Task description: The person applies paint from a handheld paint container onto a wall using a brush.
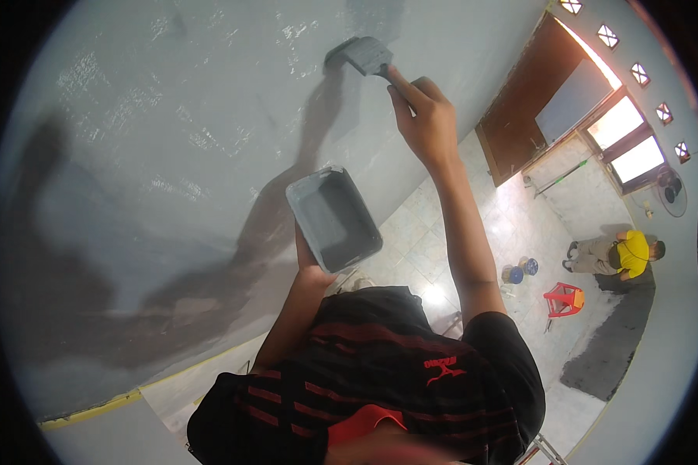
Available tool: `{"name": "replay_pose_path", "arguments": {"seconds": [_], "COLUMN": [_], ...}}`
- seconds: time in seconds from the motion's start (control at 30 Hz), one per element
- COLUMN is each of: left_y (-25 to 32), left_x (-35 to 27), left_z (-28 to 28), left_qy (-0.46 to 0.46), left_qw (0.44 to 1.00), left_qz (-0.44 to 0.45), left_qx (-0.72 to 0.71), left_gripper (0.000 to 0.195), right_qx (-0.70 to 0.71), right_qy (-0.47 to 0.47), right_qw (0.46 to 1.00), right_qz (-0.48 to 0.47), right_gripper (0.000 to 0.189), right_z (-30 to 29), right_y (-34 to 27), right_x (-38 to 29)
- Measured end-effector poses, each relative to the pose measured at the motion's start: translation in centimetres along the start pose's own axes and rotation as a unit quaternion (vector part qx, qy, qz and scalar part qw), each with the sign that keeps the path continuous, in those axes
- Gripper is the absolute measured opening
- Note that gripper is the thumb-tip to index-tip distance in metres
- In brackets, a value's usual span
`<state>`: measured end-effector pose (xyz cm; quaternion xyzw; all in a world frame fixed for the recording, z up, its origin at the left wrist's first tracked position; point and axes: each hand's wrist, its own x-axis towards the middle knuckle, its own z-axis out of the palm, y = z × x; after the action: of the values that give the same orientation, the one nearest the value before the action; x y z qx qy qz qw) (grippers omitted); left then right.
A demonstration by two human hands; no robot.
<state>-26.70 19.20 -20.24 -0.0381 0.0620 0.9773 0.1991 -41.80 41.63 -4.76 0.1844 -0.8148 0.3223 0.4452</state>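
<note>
My right hand (427,116) grips the handle of a wide, flat paintbrush (369,55) coated in grey paint. The brush head lies at or close to the grey wall (221,75), where its shadow meets it; contact is hard to tell. White flecks show through the wall's paint in patches. Held in front of my chest is a rectangular plastic paint container (334,221), grey inside and smeared at the rim. My left hand (314,270) supports it from below, with the fingers mostly hidden behind it.
Far below on the tiled floor are two paint cans (520,271) and a red plastic stool (563,299). A person in a yellow shirt (634,254) stands by the far wall. A brown door (535,87) and a window (628,139) lie beyond. Metal rails (541,450) show beneath me.
</note>
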Motion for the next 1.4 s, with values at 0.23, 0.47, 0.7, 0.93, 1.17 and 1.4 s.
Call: {"name": "replay_pose_path", "arguments": {"seconds": [0.23,0.47,0.7,0.93,1.17,1.4], "left_y": [-0.1,-0.1,-0.4,-0.3,-0.5,0.0], "left_x": [0.0,0.2,0.4,0.6,0.5,-0.2], "left_z": [-0.4,-1.1,0.0,-0.4,-0.4,0.5], "left_qy": [0.004,0.028,0.021,0.005,-0.016,-0.014], "left_qw": [0.998,0.992,0.994,1.0,1.0,0.998], "left_qz": [0.036,0.06,0.053,0.004,-0.004,-0.035], "left_qx": [0.043,0.106,0.096,0.024,-0.004,-0.05], "left_gripper": [0.066,0.058,0.062,0.061,0.062,0.063], "right_qx": [0.063,0.009,-0.044,-0.006,0.044,0.068], "right_qy": [-0.13,-0.265,-0.231,-0.058,0.101,-0.115], "right_qw": [0.988,0.962,0.971,0.998,0.994,0.991], "right_qz": [0.045,0.066,0.038,0.007,0.003,0.009], "right_gripper": [0.038,0.032,0.03,0.033,0.034,0.038], "right_z": [2.0,3.2,0.8,-0.3,0.8,1.3], "right_y": [2.4,5.5,2.1,0.8,0.2,2.5], "right_x": [-6.1,-10.2,-5.5,-0.4,3.5,-2.4]}}
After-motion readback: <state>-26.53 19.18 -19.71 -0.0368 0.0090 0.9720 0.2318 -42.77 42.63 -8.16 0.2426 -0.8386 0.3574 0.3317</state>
